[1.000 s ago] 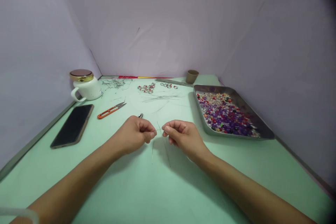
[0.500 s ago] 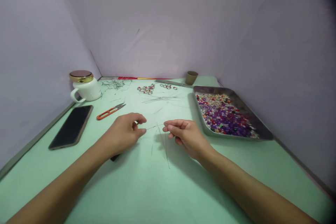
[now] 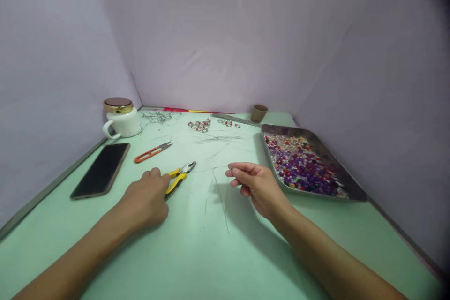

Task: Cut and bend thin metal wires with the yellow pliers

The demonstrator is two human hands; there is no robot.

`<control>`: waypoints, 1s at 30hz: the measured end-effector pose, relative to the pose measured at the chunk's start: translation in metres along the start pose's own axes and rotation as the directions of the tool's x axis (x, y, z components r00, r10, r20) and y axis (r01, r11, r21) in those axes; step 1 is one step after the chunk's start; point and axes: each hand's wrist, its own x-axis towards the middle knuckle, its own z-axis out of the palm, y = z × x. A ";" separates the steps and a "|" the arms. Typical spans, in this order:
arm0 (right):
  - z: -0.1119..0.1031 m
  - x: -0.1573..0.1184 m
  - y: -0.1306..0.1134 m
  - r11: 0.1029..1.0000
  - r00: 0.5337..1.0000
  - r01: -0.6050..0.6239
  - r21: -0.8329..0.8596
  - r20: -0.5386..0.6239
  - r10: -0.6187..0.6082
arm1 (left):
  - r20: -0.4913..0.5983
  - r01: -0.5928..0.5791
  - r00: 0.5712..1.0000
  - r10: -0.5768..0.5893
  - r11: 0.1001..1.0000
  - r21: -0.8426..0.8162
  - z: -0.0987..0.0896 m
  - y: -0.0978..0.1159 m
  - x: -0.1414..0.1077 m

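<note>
My left hand (image 3: 146, 199) is closed round the yellow-and-black handles of a pair of pliers (image 3: 180, 177) on the table, their jaws toward the far right. Part of the handles is hidden under the fingers. My right hand (image 3: 255, 183) pinches thin wire (image 3: 221, 197) between thumb and forefinger. The wire's loose ends hang down and stretch left from the fingertips. Whatever small piece sits at the pinch is too small to make out.
A metal tray (image 3: 316, 193) of mixed beads stands on the right. On the left lie a phone (image 3: 101, 171) and orange thread snips (image 3: 153, 152), with a lidded white mug (image 3: 124, 122) behind. Farther back are beaded pieces (image 3: 199, 125), loose wires (image 3: 220, 138) and a brown cup (image 3: 259, 113).
My left hand has let go of the wire, moved left and down, and taken hold of the pliers. The right hand keeps its pinch on the wire. The view has shifted slightly.
</note>
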 end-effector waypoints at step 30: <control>0.008 -0.013 -0.012 0.983 0.984 0.158 -0.093 -0.071 -0.165 | 0.013 -0.222 0.892 0.453 0.462 -0.859 -0.029 0.037 -0.024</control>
